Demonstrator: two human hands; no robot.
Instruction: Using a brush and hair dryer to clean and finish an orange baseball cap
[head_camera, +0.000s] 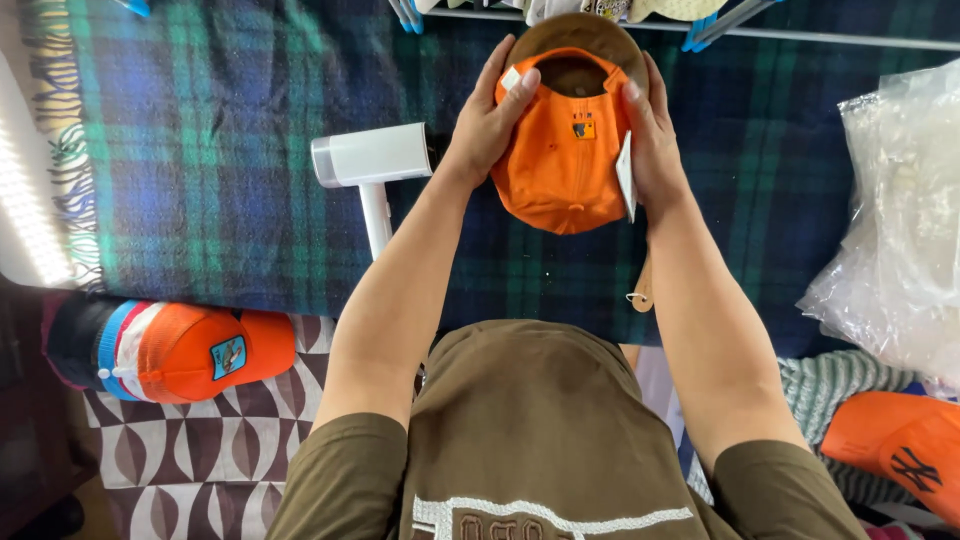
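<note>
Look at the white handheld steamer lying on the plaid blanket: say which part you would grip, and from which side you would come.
Grip the steamer by its slim straight handle, which sticks out toward the person from the wider head. Come from above on the near side. The left hand is closest but, like the right hand, it holds the orange cap, so it would likely need freeing first.

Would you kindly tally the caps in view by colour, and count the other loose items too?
Orange caps: 3 (held cap, stacked front cap, cap at right edge)
Blue-and-white cap: 1
Dark cap: 1
White handheld steamer: 1
Clear plastic bag: 1
Total: 7
</note>
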